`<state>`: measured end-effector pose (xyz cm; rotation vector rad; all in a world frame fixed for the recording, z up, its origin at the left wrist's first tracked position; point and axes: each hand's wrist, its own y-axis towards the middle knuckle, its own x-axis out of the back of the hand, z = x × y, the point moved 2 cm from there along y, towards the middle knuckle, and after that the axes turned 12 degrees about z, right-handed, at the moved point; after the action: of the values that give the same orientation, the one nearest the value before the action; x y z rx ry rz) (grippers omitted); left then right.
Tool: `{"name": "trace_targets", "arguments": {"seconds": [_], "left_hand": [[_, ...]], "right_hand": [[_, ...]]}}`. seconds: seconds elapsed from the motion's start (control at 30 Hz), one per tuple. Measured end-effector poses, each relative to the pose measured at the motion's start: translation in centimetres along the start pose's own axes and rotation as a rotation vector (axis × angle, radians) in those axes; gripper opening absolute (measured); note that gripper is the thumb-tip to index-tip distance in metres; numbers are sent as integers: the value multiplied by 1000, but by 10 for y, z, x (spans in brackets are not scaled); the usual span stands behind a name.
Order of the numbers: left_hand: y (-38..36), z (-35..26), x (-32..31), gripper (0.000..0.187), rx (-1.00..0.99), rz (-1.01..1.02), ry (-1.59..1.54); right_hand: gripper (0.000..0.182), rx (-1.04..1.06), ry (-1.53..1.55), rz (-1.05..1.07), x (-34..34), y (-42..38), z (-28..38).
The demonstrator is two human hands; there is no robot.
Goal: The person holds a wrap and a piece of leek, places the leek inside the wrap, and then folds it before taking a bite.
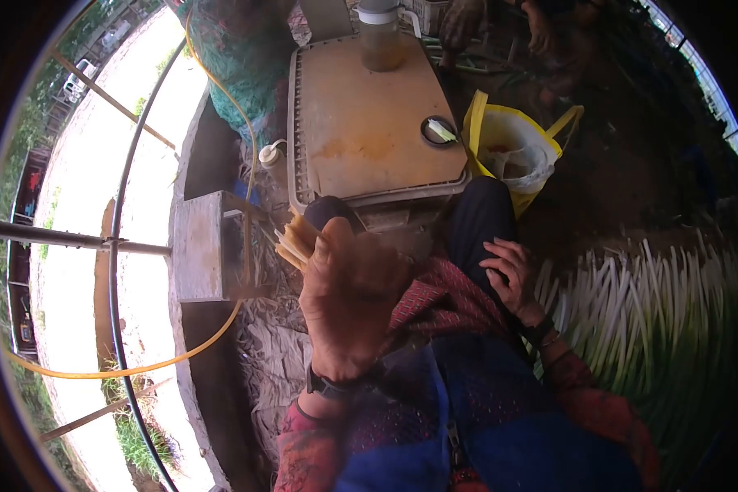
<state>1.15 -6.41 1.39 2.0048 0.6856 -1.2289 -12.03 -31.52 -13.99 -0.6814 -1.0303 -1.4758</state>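
My left hand (357,287) is raised in front of my body, its fingers curled round a pale yellow, layered piece (298,239) with ragged ends. Most of that piece is hidden by the hand, and I cannot make out its kind. My right hand (510,275) lies on my dark-trousered right thigh, palm down, fingers a little apart and holding nothing. To the right of it is a thick pile of long scallions (648,303) with white stalks and green leaves.
Ahead stands a brown-topped table (369,115) bearing a jug (381,41) of brownish liquid and a black ring (440,131). A yellow bag (477,123) stands at its right, a metal box (201,246) at left. Another person's hands (541,33) show at the top.
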Motion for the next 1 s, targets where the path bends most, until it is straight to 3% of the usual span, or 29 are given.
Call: {"name": "trace_targets", "arguments": {"seconds": [0.2, 0.5, 0.63, 0.73, 1.0], "left_hand": [[-1, 1, -13, 38, -40, -101, 174], [2, 0, -27, 36, -19, -24, 321], [6, 5, -33, 28, 25, -172, 372], [8, 8, -20, 22, 35, -70, 317], [10, 6, -31, 25, 120, -168, 651]], "right_hand": [[12, 5, -14, 7, 1, -2, 0], [12, 10, 2, 6, 1, -1, 0], [12, -4, 21, 5, -1, -1, 1], [13, 13, -6, -1, -3, -2, -2], [14, 6, -4, 0, -3, -1, -1]]}}
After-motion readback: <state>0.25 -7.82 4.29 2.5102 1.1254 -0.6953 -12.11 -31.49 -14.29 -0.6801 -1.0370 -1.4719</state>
